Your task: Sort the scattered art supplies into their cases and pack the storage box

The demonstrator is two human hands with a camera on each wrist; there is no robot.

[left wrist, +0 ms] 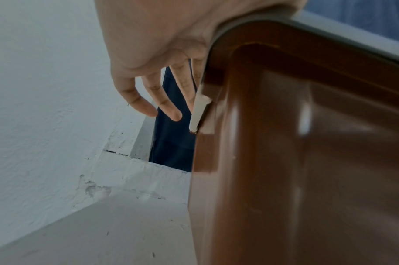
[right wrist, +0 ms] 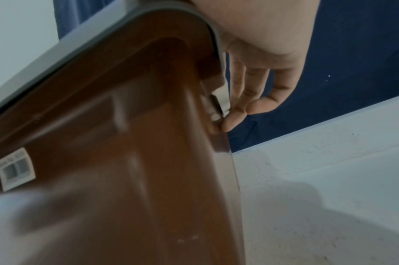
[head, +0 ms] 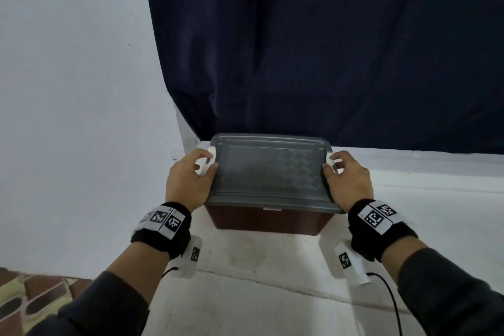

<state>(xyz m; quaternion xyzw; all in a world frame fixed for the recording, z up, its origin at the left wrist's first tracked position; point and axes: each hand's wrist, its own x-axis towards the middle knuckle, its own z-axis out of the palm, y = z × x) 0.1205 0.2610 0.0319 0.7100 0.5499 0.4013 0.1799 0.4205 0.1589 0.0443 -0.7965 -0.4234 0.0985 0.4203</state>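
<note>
Gripping white latches (head: 205, 165), hands flank ribbed grey lid (head: 268, 169).

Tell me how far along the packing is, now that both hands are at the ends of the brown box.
Nearly finished, it seems. The grey lid sits on the brown storage box, and no loose supplies show on the white surface. In hand: the left hand and right hand work the white latches at either end. Whether these are clipped shut is unclear; the contents are hidden.
</note>
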